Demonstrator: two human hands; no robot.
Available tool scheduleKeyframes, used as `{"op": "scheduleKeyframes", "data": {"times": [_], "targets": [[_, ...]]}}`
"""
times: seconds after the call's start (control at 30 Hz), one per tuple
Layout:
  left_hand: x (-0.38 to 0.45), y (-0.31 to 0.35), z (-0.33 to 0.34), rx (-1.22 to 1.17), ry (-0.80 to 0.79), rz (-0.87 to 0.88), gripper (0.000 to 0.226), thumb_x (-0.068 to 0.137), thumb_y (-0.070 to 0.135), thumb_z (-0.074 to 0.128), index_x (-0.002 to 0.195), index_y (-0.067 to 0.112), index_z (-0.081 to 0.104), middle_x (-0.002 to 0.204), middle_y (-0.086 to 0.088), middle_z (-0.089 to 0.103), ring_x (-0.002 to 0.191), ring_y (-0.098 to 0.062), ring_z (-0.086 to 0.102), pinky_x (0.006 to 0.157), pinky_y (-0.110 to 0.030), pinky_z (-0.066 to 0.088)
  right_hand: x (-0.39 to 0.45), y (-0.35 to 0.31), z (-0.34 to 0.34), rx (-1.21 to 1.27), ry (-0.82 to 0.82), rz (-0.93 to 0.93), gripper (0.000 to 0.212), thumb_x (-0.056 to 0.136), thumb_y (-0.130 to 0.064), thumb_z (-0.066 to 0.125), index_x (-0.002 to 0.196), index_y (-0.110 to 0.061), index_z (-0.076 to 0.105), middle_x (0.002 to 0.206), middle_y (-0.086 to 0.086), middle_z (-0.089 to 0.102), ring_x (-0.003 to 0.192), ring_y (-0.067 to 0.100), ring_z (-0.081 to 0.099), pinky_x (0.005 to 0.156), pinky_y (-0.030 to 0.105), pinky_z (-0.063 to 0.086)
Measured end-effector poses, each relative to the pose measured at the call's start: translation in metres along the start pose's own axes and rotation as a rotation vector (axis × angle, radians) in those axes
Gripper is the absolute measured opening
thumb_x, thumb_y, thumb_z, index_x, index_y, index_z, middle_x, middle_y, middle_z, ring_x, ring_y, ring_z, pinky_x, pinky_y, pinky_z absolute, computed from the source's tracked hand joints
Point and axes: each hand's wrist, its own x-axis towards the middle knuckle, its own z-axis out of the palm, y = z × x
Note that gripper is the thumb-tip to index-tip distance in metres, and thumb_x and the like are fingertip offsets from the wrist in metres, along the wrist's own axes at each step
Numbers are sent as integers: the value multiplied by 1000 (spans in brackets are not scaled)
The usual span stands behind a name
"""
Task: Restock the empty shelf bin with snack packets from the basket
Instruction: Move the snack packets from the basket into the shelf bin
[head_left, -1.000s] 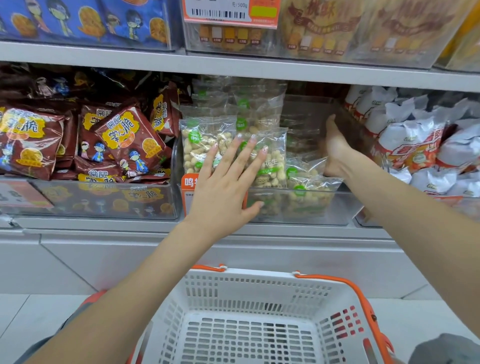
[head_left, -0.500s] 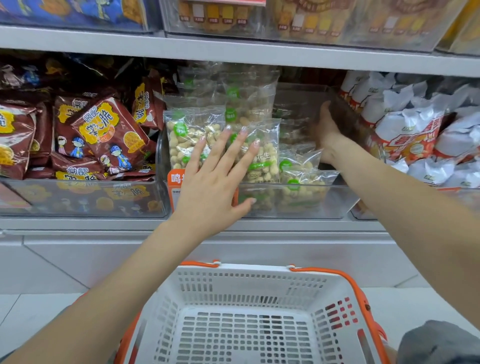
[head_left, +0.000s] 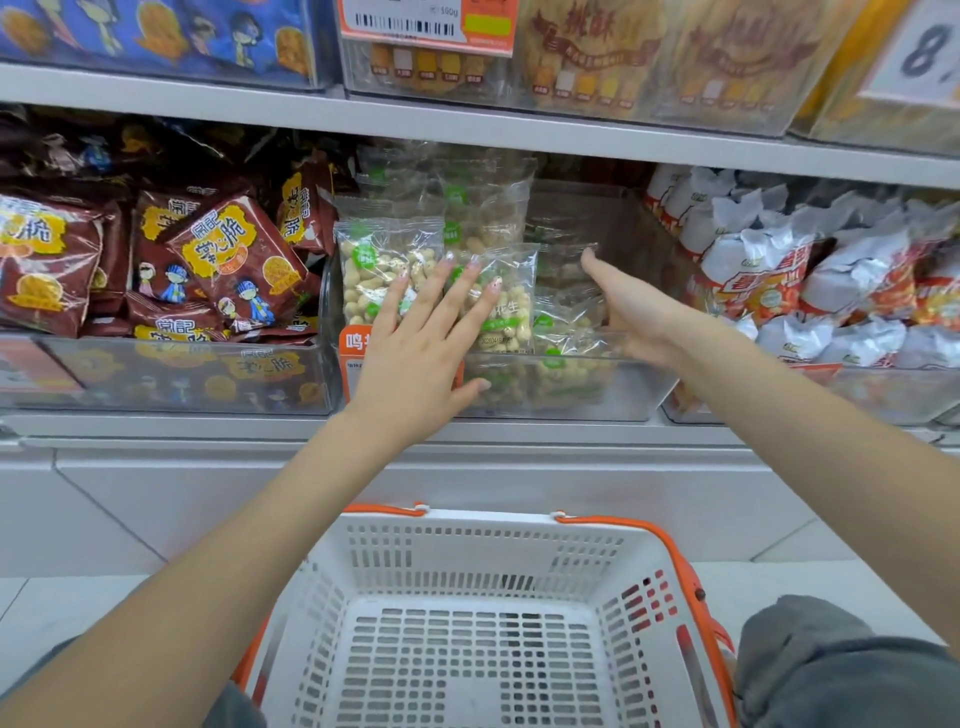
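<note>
Clear shelf bin at centre frame on the grey shelf, partly filled with transparent peanut packets bearing green round labels; upright rows toward 10 o'clock within the bin, a few lying loose and tilted toward 4 o'clock. Left hand: released, fingers straight and spread, palm laid flat against the front upright packets, thumb over the bin's front wall. Right hand: released, fingers extended edge-on, inside the bin's right half, just beside or touching the loose packets; exact contact not discernible. Orange price tag on the bin front, partly covered by the left hand. Neighbouring bin at 9 o'clock: brown snack packets with yellow lettering and cartoon figures. Neighbouring bin at 3 o'clock: white-and-orange packets, heaped. Upper shelf at 12 o'clock: blue cartoon packs, a barcode price label, clear boxes of golden pastries. White basket with orange handles at 6 o'clock, below the shelf, no packets visible inside. Grey fabric at 5 o'clock.
</note>
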Motion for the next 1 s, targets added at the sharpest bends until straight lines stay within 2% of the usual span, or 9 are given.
{"op": "scheduleKeyframes", "data": {"times": [0.07, 0.17, 0.3, 0.37, 0.47, 0.57, 0.63, 0.8, 1.0], "targets": [[0, -2, -1, -14, 0, 18, 89, 81, 58, 57, 151, 18, 20, 158, -8, 16, 146, -26, 13, 116, -50, 12, -16, 1, 7, -337, 167, -199, 87, 86, -69, 42, 153, -23, 10, 159, 1, 17, 145, 22, 21, 114, 38, 21], [-4, -4, -7, -7, 10, -1, 93, 80, 66, 46, 152, 15, 15, 159, -8, 8, 147, -25, 7, 117, -51, 8, -35, 6, 24, -1075, 337, -609, 94, 82, -77, 27, 153, -23, -3, 162, -1, -5, 149, 21, -1, 116, 53, -1], [-13, -7, -13, 28, -19, -152, 90, 73, 72, 44, 150, 30, 21, 160, -8, 9, 145, -38, 3, 107, -69, 0, -26, 9, 51, -1254, 200, -527, 96, 83, -78, 15, 153, -15, -1, 157, 7, 25, 146, 25, 18, 115, 59, -2], [-14, -13, -13, 7, -61, -201, 88, 73, 73, 50, 149, 40, 17, 160, -5, 5, 144, -41, 0, 103, -73, -2, -24, 6, 60, -1304, 220, -474, 92, 87, -73, 16, 153, -11, 0, 158, 11, 20, 146, 29, 16, 116, 58, 0], [-13, -15, -12, -1, -64, -189, 89, 73, 70, 55, 148, 43, 16, 160, -4, 7, 145, -37, 4, 102, -74, 0, -29, -4, 57, -1149, 156, -381, 91, 87, -73, 18, 153, -15, -7, 159, 11, 19, 146, 30, 16, 118, 53, 2], [-13, -14, -12, -1, -37, -187, 87, 73, 68, 58, 147, 40, 23, 159, -5, 14, 145, -37, 10, 103, -74, 0, -33, -29, 56, -466, 149, -311, 87, 91, -68, 29, 153, -20, -8, 156, 9, 27, 144, 27, 24, 115, 38, 17], [-13, -14, -11, 8, -26, -181, 86, 73, 68, 57, 147, 39, 24, 159, -6, 16, 145, -37, 11, 104, -74, 1, -25, -41, 68, -270, 187, -339, 90, 90, -67, 34, 152, -20, -10, 158, 8, 22, 143, 26, 26, 111, 33, 23], [-12, -17, -8, 9, -15, -165, 88, 72, 69, 56, 147, 39, 22, 158, -7, 17, 144, -39, 13, 104, -74, 2, -8, -36, 89, -296, 189, -445, 100, 88, -61, 49, 150, -20, -19, 157, 9, 25, 137, 26, 37, 101, 28, 34], [-12, -17, -8, 17, -4, -153, 86, 73, 70, 54, 147, 39, 23, 159, -6, 16, 144, -39, 12, 104, -73, 1, -8, -37, 73, -377, 203, -533, 107, 83, -57, 62, 152, -25, -13, 156, 4, 28, 138, 22, 35, 95, 20, 30]]}}
